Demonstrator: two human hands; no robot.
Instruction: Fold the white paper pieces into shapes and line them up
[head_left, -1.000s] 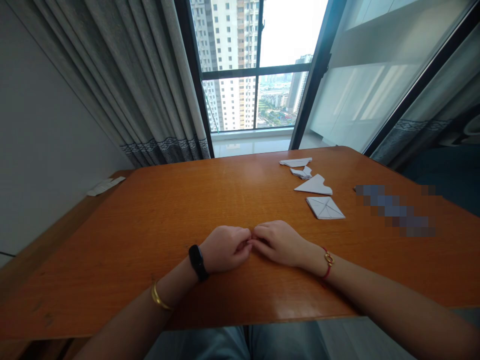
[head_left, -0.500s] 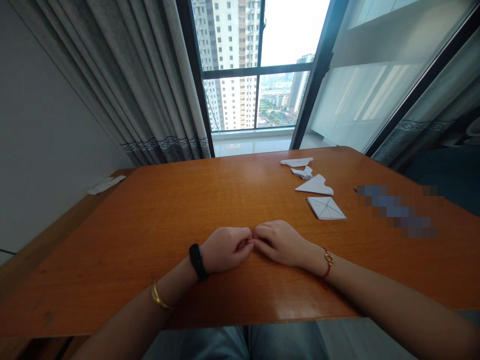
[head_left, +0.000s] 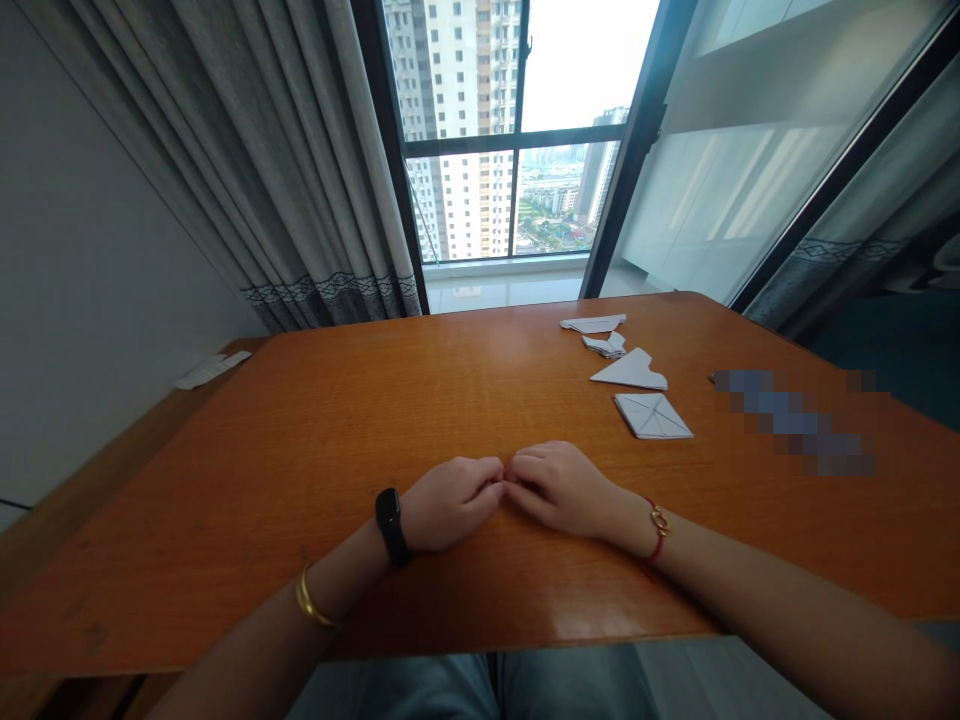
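My left hand (head_left: 452,503) rests on the brown wooden table (head_left: 360,420), its fingers curled closed and the thumb against them. Just to the right lies my right hand (head_left: 561,488), also closed with bent fingers. The fingertips of both hands meet, and nothing shows between them. Beyond my right hand, a folded white paper square (head_left: 651,416) with crossing crease lines lies flat. Behind it are a pointed folded paper (head_left: 632,370), a small folded paper piece (head_left: 606,345) and a long flat paper piece (head_left: 594,325), in a row toward the far edge.
A pixelated bluish item (head_left: 795,415) lies on the table's right side. White papers (head_left: 212,370) sit on the ledge by the left wall. A grey curtain (head_left: 300,160) and a window stand past the far edge. The near table edge runs above my legs.
My left hand and wrist have shifted very slightly down and left, and its fingers look a little more tightly closed. My right hand and the papers stay about where they were.
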